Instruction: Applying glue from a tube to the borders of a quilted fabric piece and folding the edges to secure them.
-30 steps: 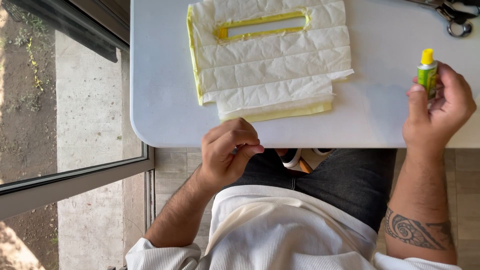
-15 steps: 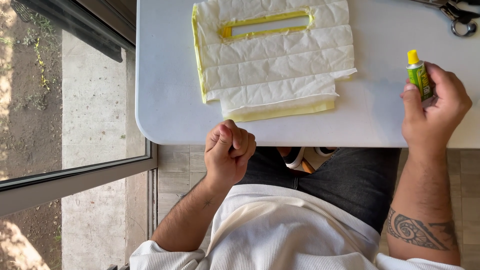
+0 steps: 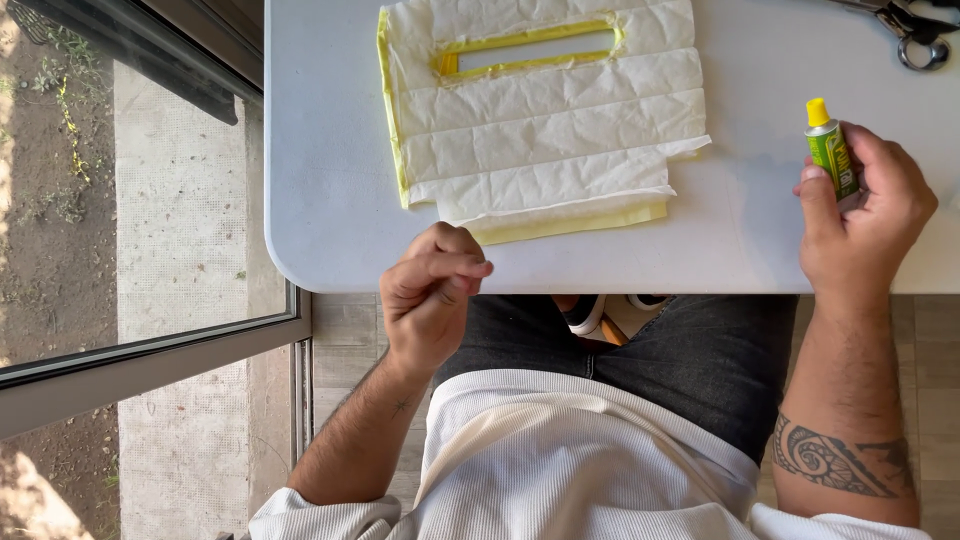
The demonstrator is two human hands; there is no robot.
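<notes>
A creased white paper piece (image 3: pixel 545 125) with yellow edges and a long slot cut near its top lies flat on the white table (image 3: pixel 330 200). My left hand (image 3: pixel 430 295) hovers at the table's front edge just below the paper, its fingers curled in with fingertips rubbing together and nothing held. At the right, my right hand (image 3: pixel 860 215) rests on the table and grips a small green tube with a yellow cap (image 3: pixel 828 150), held upright.
Scissors (image 3: pixel 915 30) lie at the table's far right corner. A glass door and its metal frame (image 3: pixel 150 345) run along the left, with concrete and soil outside. My lap and shoes sit under the table edge.
My left hand has shifted slightly right and up toward the paper's lower edge, fingers still curled. The right hand keeps holding the tube in nearly the same place.
</notes>
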